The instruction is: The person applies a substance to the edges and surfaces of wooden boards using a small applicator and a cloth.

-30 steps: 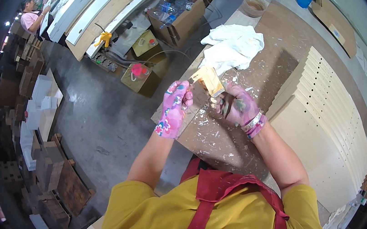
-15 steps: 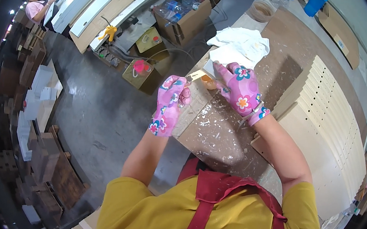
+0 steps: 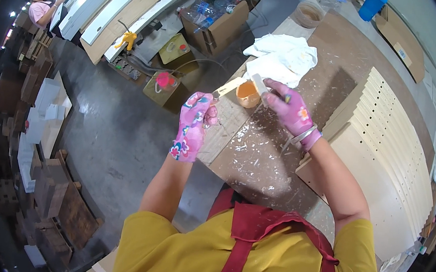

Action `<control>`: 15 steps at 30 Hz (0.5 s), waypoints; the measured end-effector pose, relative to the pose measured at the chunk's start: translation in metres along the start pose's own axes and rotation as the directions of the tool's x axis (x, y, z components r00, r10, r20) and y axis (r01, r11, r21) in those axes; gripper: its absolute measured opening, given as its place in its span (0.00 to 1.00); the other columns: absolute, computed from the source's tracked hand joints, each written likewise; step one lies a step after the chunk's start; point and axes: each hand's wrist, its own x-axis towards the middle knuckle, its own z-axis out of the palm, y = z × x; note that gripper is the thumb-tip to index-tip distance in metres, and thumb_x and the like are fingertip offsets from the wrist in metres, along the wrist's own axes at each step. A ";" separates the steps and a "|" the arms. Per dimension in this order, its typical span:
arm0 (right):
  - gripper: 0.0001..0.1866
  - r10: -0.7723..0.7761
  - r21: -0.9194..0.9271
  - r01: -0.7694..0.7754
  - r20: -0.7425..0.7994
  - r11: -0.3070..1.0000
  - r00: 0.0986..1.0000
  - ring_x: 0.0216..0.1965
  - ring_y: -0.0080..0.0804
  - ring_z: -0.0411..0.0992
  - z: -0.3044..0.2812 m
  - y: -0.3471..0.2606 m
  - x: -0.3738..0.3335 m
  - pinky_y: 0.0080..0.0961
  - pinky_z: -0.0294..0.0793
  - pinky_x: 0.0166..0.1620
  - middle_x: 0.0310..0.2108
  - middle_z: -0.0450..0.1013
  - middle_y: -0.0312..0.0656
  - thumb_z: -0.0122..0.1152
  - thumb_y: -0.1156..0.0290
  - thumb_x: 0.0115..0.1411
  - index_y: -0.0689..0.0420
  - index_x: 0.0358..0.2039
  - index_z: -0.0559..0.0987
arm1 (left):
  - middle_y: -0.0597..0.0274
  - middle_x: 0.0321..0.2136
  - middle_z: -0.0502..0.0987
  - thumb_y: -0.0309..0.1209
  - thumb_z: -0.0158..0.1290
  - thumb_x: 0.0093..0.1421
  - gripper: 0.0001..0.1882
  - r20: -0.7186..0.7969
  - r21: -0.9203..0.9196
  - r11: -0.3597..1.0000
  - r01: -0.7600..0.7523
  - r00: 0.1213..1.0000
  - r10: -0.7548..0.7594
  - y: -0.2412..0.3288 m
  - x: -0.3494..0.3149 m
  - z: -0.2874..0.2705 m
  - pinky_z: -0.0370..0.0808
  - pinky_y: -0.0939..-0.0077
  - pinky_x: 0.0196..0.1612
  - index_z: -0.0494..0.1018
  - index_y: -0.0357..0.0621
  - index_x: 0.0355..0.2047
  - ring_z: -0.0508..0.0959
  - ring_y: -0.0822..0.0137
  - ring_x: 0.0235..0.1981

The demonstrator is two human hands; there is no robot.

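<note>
Both my hands wear pink gloves with flower prints. My left hand [image 3: 193,125] is closed at the table's left edge around one end of a narrow pale-yellow flat strip [image 3: 230,86]. The strip points up and right toward a small orange bowl [image 3: 248,97] on the table corner. To the right of the bowl, my right hand [image 3: 292,112], slightly blurred, grips a small off-white rectangular block [image 3: 259,84] between thumb and fingers. The block stands tilted close to the bowl's rim; whether they touch I cannot tell. A crumpled white cloth [image 3: 282,57] lies just beyond.
A stack of pale wooden panels [image 3: 375,166] with drilled holes leans along the right of the brown worktable [image 3: 247,161], which is littered with white flecks. A round tub [image 3: 308,15] and blue bottle [image 3: 373,6] stand farther back. Metal cans [image 3: 165,89] sit left; another person [image 3: 42,8] works far left.
My right hand has drawn back slightly and turned, so the block and the orange bowl show more fully. My left hand has shifted a little left with the strip.
</note>
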 end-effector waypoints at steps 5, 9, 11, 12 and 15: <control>0.13 0.389 0.813 -0.409 0.248 0.415 0.887 0.27 0.31 0.71 0.000 0.003 -0.007 0.29 0.74 0.32 0.28 0.72 0.40 0.46 0.62 0.67 0.58 0.43 0.72 | 0.67 0.22 0.71 0.30 0.52 0.63 0.05 -0.002 -0.211 0.971 0.112 0.993 -0.115 -0.007 -0.008 0.009 0.63 0.89 0.18 0.70 0.42 0.33 0.67 0.80 0.19; 0.17 0.233 0.884 -0.398 0.345 0.244 0.909 0.29 0.36 0.73 0.006 0.025 -0.013 0.34 0.73 0.31 0.34 0.73 0.43 0.42 0.60 0.69 0.58 0.50 0.69 | 0.67 0.21 0.70 0.30 0.52 0.64 0.05 0.036 -0.194 0.969 0.153 0.988 -0.149 -0.018 -0.015 0.030 0.63 0.88 0.18 0.70 0.43 0.33 0.67 0.79 0.18; 0.18 0.250 0.897 -0.405 0.356 0.180 0.900 0.31 0.37 0.73 0.018 0.006 -0.017 0.34 0.74 0.32 0.36 0.73 0.45 0.42 0.60 0.69 0.58 0.51 0.68 | 0.66 0.22 0.70 0.29 0.52 0.64 0.05 0.062 -0.126 0.980 0.157 0.987 -0.150 -0.021 -0.017 0.033 0.67 0.85 0.20 0.69 0.42 0.33 0.70 0.78 0.20; 0.19 0.271 0.908 -0.402 0.360 0.118 0.893 0.34 0.38 0.74 0.022 0.000 -0.019 0.35 0.75 0.33 0.39 0.74 0.47 0.41 0.60 0.69 0.59 0.53 0.67 | 0.66 0.22 0.70 0.29 0.52 0.64 0.05 0.058 -0.127 0.980 0.154 0.987 -0.147 -0.021 -0.017 0.035 0.67 0.85 0.20 0.69 0.42 0.33 0.70 0.78 0.20; 0.20 0.230 0.915 -0.388 0.357 0.108 0.905 0.37 0.39 0.74 0.017 0.017 -0.024 0.36 0.75 0.34 0.42 0.73 0.50 0.41 0.61 0.69 0.60 0.55 0.66 | 0.67 0.20 0.69 0.29 0.52 0.64 0.06 -0.002 -0.080 0.994 0.071 0.997 -0.072 -0.021 -0.009 0.037 0.66 0.85 0.20 0.68 0.42 0.32 0.69 0.78 0.19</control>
